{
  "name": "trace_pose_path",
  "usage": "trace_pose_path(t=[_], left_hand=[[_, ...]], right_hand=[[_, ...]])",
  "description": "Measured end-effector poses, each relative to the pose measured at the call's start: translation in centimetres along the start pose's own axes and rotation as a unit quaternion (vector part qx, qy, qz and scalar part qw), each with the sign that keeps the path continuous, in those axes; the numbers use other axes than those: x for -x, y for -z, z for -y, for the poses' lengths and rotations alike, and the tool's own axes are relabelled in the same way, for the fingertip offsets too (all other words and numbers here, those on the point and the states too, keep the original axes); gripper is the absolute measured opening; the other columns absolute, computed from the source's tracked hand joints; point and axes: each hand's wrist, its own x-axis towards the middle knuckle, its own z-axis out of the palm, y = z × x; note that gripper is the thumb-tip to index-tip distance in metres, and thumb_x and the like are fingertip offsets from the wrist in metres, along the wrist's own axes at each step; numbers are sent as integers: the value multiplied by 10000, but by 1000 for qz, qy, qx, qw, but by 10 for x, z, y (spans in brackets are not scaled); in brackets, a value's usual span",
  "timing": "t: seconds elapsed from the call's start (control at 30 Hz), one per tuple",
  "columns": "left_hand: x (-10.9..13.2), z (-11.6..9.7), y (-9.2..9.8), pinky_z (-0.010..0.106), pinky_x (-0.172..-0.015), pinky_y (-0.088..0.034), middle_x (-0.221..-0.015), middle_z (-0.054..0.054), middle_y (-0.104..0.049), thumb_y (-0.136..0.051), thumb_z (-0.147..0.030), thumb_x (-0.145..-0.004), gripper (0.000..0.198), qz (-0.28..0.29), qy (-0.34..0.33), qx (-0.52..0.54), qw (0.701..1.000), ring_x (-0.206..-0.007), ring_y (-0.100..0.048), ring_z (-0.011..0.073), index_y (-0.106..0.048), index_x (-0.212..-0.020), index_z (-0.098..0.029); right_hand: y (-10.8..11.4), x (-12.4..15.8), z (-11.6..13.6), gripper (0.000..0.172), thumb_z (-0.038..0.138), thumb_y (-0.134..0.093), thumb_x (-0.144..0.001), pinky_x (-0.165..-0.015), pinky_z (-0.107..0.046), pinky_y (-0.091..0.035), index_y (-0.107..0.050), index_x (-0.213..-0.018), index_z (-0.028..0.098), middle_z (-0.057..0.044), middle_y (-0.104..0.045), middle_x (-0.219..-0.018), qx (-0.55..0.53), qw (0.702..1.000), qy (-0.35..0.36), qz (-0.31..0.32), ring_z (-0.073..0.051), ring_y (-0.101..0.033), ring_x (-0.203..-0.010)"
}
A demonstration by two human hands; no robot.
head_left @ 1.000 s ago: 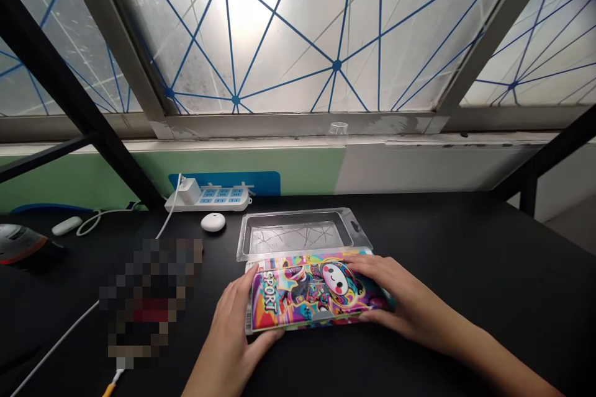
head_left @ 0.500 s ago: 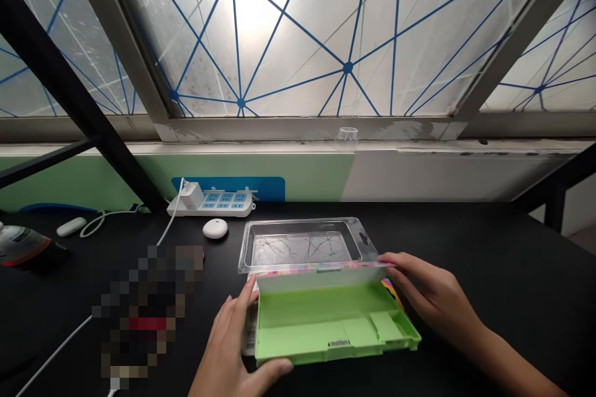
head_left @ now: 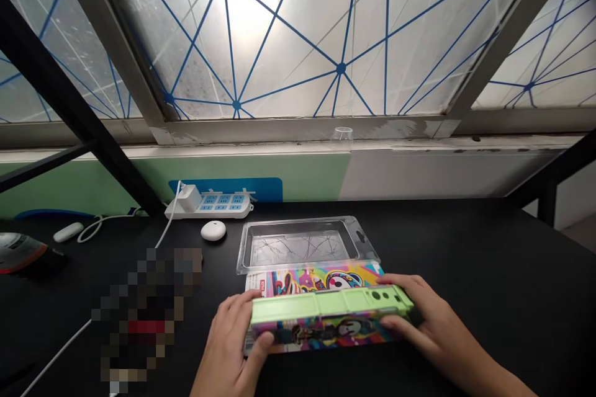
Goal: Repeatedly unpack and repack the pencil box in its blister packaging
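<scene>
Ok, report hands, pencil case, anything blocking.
Left hand, right hand gripping pencil case ends. Case tilted, green edge up, over printed card. Clear plastic tray beyond.

Long rectangular light-green plastic case with multicoloured cartoon-printed cover [head_left: 331, 312]: tilted onto long edge, green side uppermost, print facing six o'clock, dark holes near three-o'clock end. Placed around six o'clock in view.

The fingers [head_left: 239, 307] of the left hand [head_left: 230, 344] and right hand [head_left: 431, 319] hold a light-green case [head_left: 316, 305] by its two ends, narrow side up and printed face toward the person, over a colourful card [head_left: 305, 275] on the black table [head_left: 484, 260]. A clear plastic shell [head_left: 246, 251] lies at the card's far edge, near a white oval object [head_left: 213, 231] and a power strip [head_left: 228, 205].
</scene>
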Motion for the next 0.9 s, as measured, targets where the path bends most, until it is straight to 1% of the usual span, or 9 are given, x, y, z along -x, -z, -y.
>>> trace_pose_path(t=[0.1,0.2,0.33,0.43,0.5,0.6,0.67,0.77,0.9], left_hand=[[-1,-3,-3,520,-1034,-455,-1360,95,-601,-443,-556,-969,441,4,28,-16,999,-1272,-473,328,-699,-1154,-247],[-2,-7,-4,557,-1032,-441,-1376,102,-580,-480,-532,-954,382,-8,55,-43,998,-1306,-430,348,-702,-1040,-233],[0,-7,-5,550,-1051,-429,-1393,110,-558,-487,-502,-958,392,-31,59,-48,997,-1339,-413,332,-631,-1202,-231],[4,-3,-5,520,-1071,-424,-1388,116,-558,-511,-486,-949,464,-22,28,-23,999,-1340,-432,320,-548,-1344,-246],[7,0,-6,518,-1076,-421,-1394,134,-550,-600,-477,-897,555,-4,2,-10,1000,-1342,-439,336,-504,-1392,-247],[10,3,-9,570,-1125,-355,-1434,145,-524,-787,-391,-740,828,16,-23,-21,999,-1365,-423,378,-413,-1467,-257],[10,4,-11,621,-1163,-270,-1475,128,-500,-832,-290,-672,1001,21,-32,-36,999,-1398,-395,387,-305,-1524,-289],[9,5,-14,648,-1185,-203,-1530,97,-453,-802,-207,-690,1097,21,-39,-41,998,-1423,-387,359,-152,-1564,-339],[9,7,-13,644,-1181,-228,-1563,112,-408,-751,-205,-751,1089,30,-23,-40,998,-1432,-381,360,-64,-1588,-320]], right_hand=[[2,-12,8,395,485,-563,-930,-670,-354,-563,-597,-1259,270,-58,-726,-1002,47,997,-38,38,-240,-669,-799],[3,-23,17,379,505,-553,-933,-697,-375,-520,-638,-1203,253,-72,-700,-999,117,992,-4,54,-242,-640,-789],[0,-30,26,260,436,-521,-968,-702,-376,-444,-672,-1051,241,-86,-653,-972,186,979,65,50,-248,-602,-818],[-2,-31,37,209,374,-519,-980,-724,-380,-418,-658,-1053,237,-89,-658,-1013,202,974,99,39,-254,-598,-861],[-4,-33,49,203,347,-528,-977,-755,-385,-425,-642,-1103,235,-90,-666,-1051,184,975,115,50,-259,-605,-912],[-14,-40,69,247,326,-538,-973,-817,-409,-449,-609,-1186,223,-99,-661,-1115,146,978,124,80,-277,-603,-1000],[-23,-46,80,267,321,-534,-975,-825,-428,-465,-599,-1208,210,-105,-657,-1107,129,978,131,96,-285,-597,-996],[-38,-54,88,228,298,-493,-993,-806,-439,-486,-612,-1160,199,-102,-651,-1045,115,978,139,106,-278,-591,-945],[-51,-60,88,208,279,-439,-1012,-773,-434,-501,-621,-1055,189,-101,-637,-978,113,981,141,65,-267,-586,-898]])
